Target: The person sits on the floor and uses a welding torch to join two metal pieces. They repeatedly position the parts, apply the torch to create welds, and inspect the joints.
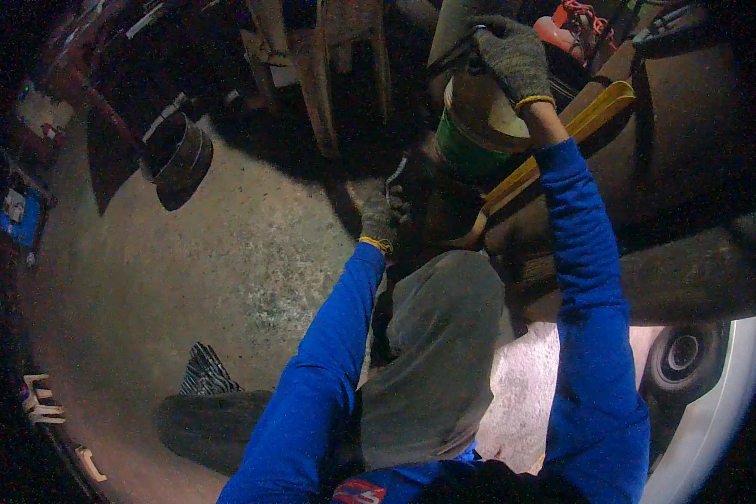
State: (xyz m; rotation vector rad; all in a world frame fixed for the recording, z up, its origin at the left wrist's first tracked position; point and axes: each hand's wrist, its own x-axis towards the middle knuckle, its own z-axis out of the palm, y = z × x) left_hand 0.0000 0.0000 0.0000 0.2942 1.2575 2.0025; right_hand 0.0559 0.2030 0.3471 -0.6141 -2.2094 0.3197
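Both of my hands wear grey knit gloves with yellow cuffs. My left hand (381,220) is low over the dark area ahead of my knee, its fingers closed around a short, curved metal rod (397,170) that sticks up past them. Reaching farther out, my right hand (515,63) is above the rim of a green bucket (470,149) with a pale inside. Its fingers are curled, with a small shiny bit at their tips; what they grip is too dark to name.
A yellow bar (554,147) slants beside the bucket. Plastic chair legs (313,88) stand ahead, and a dark bucket (181,155) is at left. Red gear (573,29) lies at the far right. Behind my right arm are a wheel (683,357) and a white car body (735,403).
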